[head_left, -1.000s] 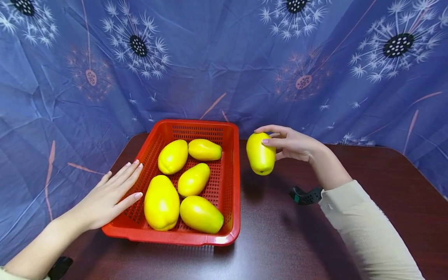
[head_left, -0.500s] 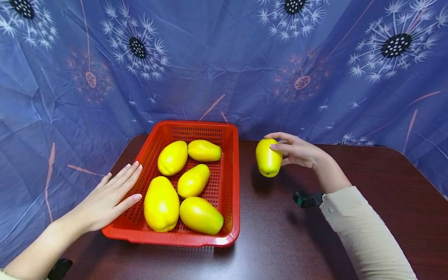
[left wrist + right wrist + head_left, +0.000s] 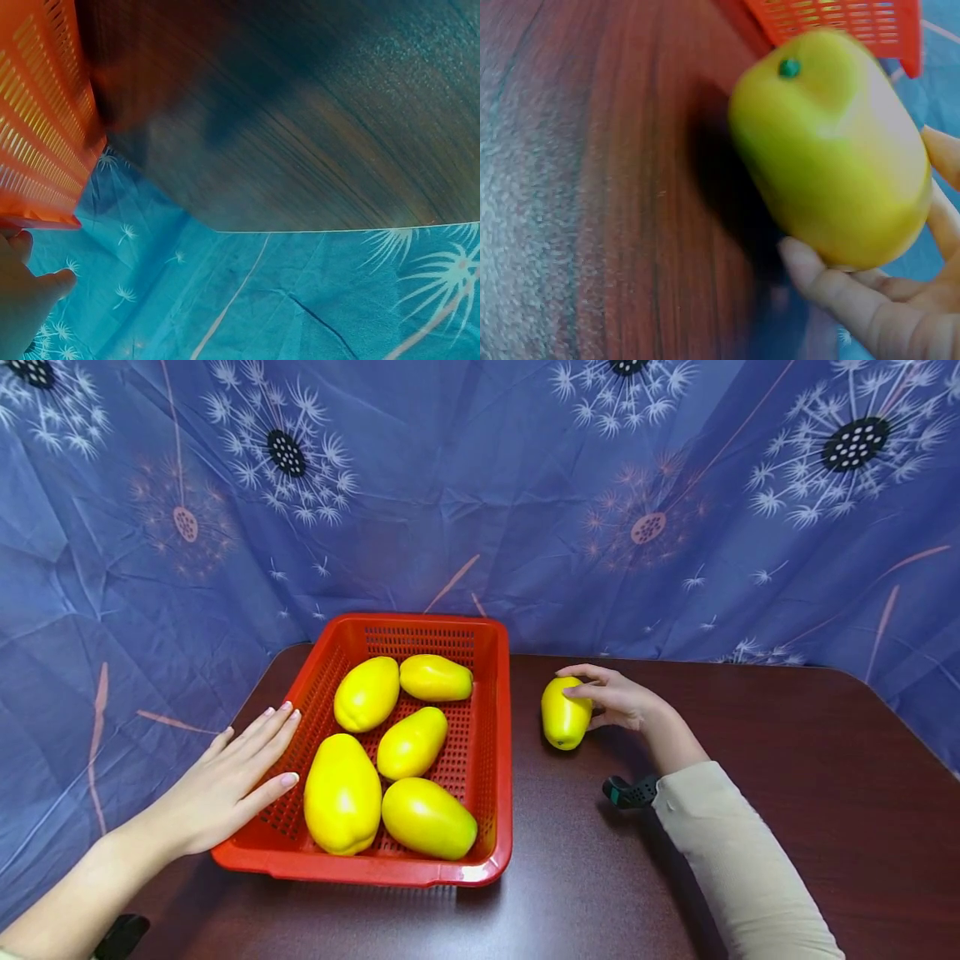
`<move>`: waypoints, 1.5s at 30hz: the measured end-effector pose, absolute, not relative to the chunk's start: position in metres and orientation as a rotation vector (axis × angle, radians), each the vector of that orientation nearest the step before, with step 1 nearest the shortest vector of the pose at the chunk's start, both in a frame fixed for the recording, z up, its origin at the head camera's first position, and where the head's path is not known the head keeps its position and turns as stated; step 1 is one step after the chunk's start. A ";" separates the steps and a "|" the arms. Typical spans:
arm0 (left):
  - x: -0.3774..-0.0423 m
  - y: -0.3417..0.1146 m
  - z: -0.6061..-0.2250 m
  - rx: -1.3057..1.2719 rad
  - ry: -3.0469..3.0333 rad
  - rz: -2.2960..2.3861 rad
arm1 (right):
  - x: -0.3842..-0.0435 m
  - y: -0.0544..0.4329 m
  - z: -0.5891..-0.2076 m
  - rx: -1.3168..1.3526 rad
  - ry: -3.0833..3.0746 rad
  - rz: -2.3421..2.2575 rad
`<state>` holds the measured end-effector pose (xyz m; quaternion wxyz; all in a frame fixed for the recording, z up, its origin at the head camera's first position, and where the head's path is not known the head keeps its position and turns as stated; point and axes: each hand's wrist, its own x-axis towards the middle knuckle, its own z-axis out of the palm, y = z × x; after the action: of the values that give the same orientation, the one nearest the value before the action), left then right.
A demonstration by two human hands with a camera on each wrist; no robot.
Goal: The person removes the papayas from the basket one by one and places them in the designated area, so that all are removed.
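Note:
My right hand (image 3: 621, 697) grips a yellow papaya (image 3: 566, 717) to the right of the red basket (image 3: 501, 752), thumb and fingers around its far end. In the right wrist view the papaya (image 3: 825, 150) shows a small green stem spot, with a dark shadow beside it on the table; whether it touches the tabletop I cannot tell. My left hand (image 3: 225, 785) lies with straight fingers on the basket's left rim. Inside the basket lie several more yellow papayas, a big one (image 3: 342, 793) at the near left and a smaller one (image 3: 435, 677) at the far right.
A dark brown wooden table (image 3: 750, 760) carries the basket. Behind it hangs a blue cloth (image 3: 450, 485) with a dandelion print. A black strap (image 3: 630, 792) sits by the right cuff, and another dark band (image 3: 123, 935) by the left wrist.
My right hand has moved the papaya slightly right, then down toward the tabletop and a little back left. The left hand stays on the basket rim.

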<state>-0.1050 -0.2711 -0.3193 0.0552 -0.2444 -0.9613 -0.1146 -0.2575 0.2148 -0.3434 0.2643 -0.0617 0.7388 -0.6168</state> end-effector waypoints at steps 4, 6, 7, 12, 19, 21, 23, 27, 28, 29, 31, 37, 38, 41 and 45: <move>-0.104 -0.271 -0.319 -0.744 -2.914 -0.349 | -0.258 0.212 -0.342 -0.131 2.082 -1.598; -0.104 -0.270 -0.320 -0.743 -2.915 -0.354 | -0.259 0.210 -0.341 -0.137 2.101 -1.584; -0.104 -0.270 -0.319 -0.741 -2.916 -0.356 | -0.260 0.209 -0.340 -0.137 2.102 -1.585; -0.104 -0.269 -0.319 -0.739 -2.926 -0.365 | -0.267 0.206 -0.340 -0.165 2.079 -1.616; -0.108 -0.269 -0.316 -0.721 -2.945 -0.372 | -0.285 0.208 -0.336 -0.226 2.094 -1.589; -0.109 -0.269 -0.316 -0.727 -2.947 -0.378 | -0.289 0.210 -0.336 -0.213 2.108 -1.571; -0.108 -0.269 -0.316 -0.729 -2.946 -0.380 | -0.293 0.212 -0.336 -0.209 2.114 -1.562; -0.107 -0.270 -0.316 -0.729 -2.944 -0.379 | -0.298 0.212 -0.337 -0.222 2.096 -1.590; -0.107 -0.271 -0.317 -0.729 -2.943 -0.377 | -0.299 0.211 -0.337 -0.226 2.087 -1.601; -0.106 -0.271 -0.317 -0.729 -2.942 -0.376 | -0.299 0.211 -0.338 -0.228 2.079 -1.612; -0.106 -0.271 -0.318 -0.733 -2.938 -0.376 | -0.301 0.210 -0.340 -0.230 2.068 -1.633; -0.106 -0.271 -0.318 -0.727 -2.933 -0.380 | -0.306 0.209 -0.349 -0.230 2.035 -1.734; -0.106 -0.271 -0.318 -0.724 -2.938 -0.384 | -0.306 0.209 -0.350 -0.234 2.032 -1.745; -0.106 -0.271 -0.318 -0.719 -2.944 -0.394 | -0.307 0.208 -0.352 -0.252 2.019 -1.768; -0.106 -0.271 -0.319 -0.730 -2.937 -0.392 | -0.309 0.210 -0.354 -0.258 2.008 -1.781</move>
<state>-0.1062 -0.2709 -0.3186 0.0451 -0.2389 -0.9615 -0.1284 -0.3088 0.2098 -0.3540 0.2211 -0.0933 0.7263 -0.6442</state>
